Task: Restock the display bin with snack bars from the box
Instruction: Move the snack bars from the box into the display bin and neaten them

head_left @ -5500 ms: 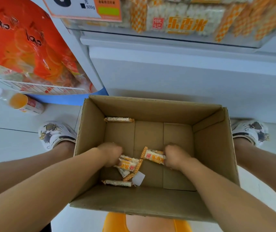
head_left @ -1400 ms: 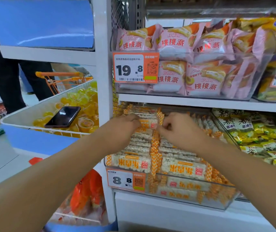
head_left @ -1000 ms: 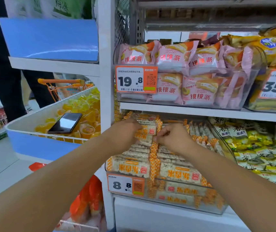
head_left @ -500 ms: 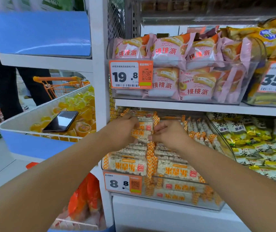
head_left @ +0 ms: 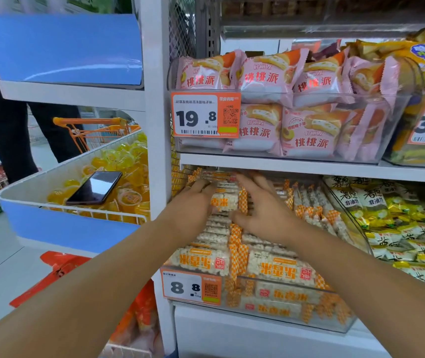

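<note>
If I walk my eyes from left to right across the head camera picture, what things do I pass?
Black phone on the yellow jelly cups → left hand → right hand → yellow-green snack packets.

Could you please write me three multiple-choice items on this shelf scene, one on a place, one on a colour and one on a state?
1. Where does the phone lie?
A. In the snack bar bin
B. On the jelly cups in the wire basket
C. On the floor

2. What colour are the checked ends of the snack bars?
A. Orange and white
B. Green
C. Blue

3. How is the right hand?
A. Fist round a bar
B. Out of view
C. Fingers spread over the bars

Answers:
1 B, it rests flat on the yellow cups.
2 A, seen through the clear display bin.
3 C, its fingers lie straight beside the bar at the left hand.
</note>
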